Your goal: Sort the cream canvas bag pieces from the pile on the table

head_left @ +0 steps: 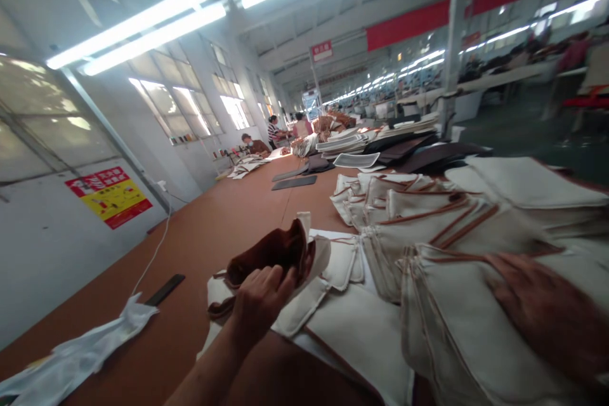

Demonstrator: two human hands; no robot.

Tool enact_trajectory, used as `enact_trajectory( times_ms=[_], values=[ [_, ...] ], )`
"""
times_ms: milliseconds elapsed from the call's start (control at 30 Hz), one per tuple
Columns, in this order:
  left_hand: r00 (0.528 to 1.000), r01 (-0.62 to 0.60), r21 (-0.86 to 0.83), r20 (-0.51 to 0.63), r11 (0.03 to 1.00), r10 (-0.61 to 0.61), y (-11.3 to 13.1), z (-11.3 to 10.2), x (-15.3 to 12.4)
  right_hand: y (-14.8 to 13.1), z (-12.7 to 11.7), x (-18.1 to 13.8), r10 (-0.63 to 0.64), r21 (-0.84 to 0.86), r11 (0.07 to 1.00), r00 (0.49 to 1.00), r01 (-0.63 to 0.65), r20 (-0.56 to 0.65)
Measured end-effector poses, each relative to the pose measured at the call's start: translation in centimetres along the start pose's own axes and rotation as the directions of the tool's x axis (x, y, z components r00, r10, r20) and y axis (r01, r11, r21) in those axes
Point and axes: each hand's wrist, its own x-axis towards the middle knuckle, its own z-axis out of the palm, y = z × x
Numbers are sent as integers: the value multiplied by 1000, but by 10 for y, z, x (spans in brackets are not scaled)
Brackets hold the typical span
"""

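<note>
At the near edge of the long brown worktable (200, 247), the left hand (259, 304) is closed on a folded brown-lined cream fabric piece (280, 254), which lies just ahead of its fingers with its long axis running left to right. To its right, the right hand (547, 311) lies open and flat on the near stack of cream fabric panels with brown piping (457, 323), gripping nothing, while similar stacks (404, 203) and dark panels (419, 152) stretch away beyond.

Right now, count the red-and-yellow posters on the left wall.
1. The red-and-yellow poster hangs on the white wall at left, above the brown table; others may lie outside the view.
</note>
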Motion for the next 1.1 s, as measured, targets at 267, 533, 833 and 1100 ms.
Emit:
enact_trajectory(
  times_ms=[267, 533, 833, 1100],
  values=[
    [867, -394, 356, -162, 847, 471, 82, -112, 23, -84, -149, 45, -175, 395, 902, 984, 173, -31],
    [707, -496, 359, -362, 791, 608, 147, -189, 63, -126, -260, 37, 114, 862, 505, 993, -37, -24],
    [942, -331, -288, -150, 899, 299, 266, -6, 85, 34, -160, 12, 352, 18, 935, 932, -354, 83],
    [935, -194, -473, 177, 859, 308, 208, 55, 79, -32, -44, 38, -107, 25, 994, 994, 108, -14]
  ],
)
